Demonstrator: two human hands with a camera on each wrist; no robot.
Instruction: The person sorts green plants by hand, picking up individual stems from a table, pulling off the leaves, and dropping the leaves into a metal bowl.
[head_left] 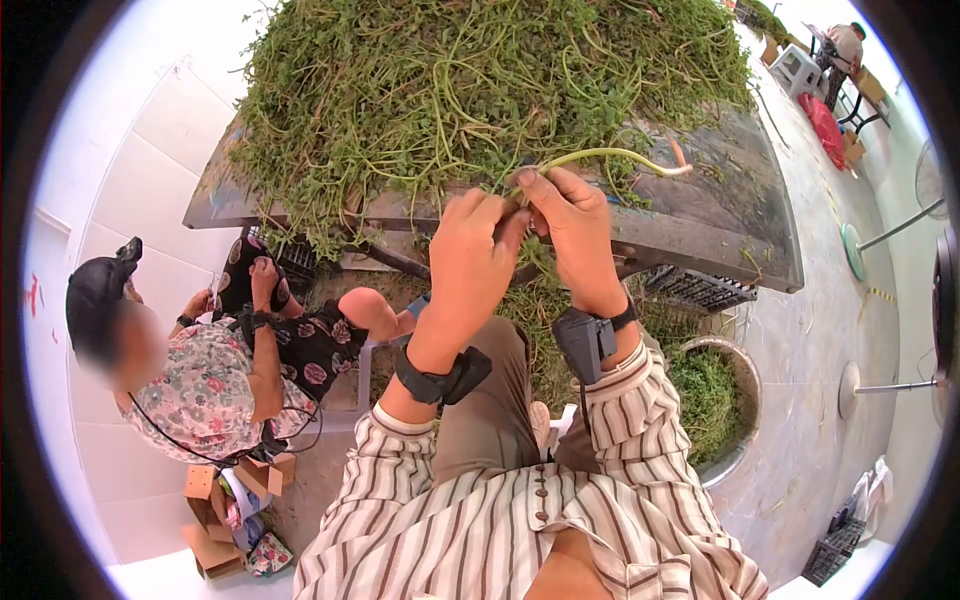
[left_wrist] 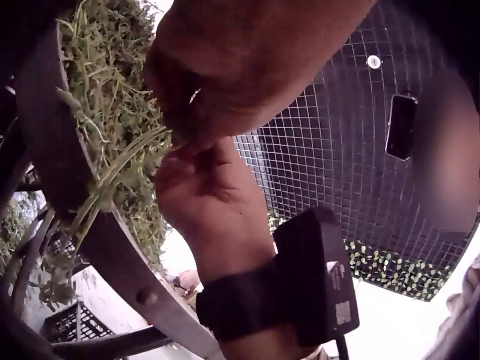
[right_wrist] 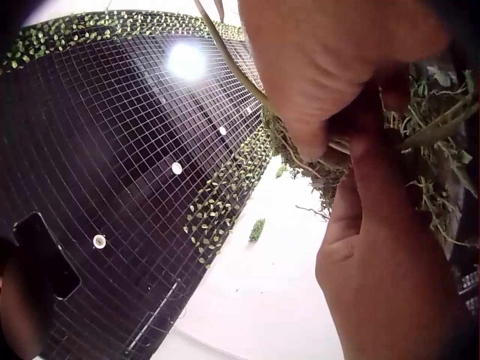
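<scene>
A long green plant stem with a pale, curled tip stretches right from between the two hands, above the table's front edge. My right hand pinches the stem between thumb and fingers. Close beside it, my left hand pinches the same plant, fingertips almost meeting the right ones. Seen from the right wrist, the stem runs up and away from under the right hand, while the left hand comes from below. The pinched section is largely hidden by fingers.
A big heap of leafy green stems covers much of the dark table. Below right stands a round tub of greens, near a black crate. Another person sits at left, beside open cardboard boxes.
</scene>
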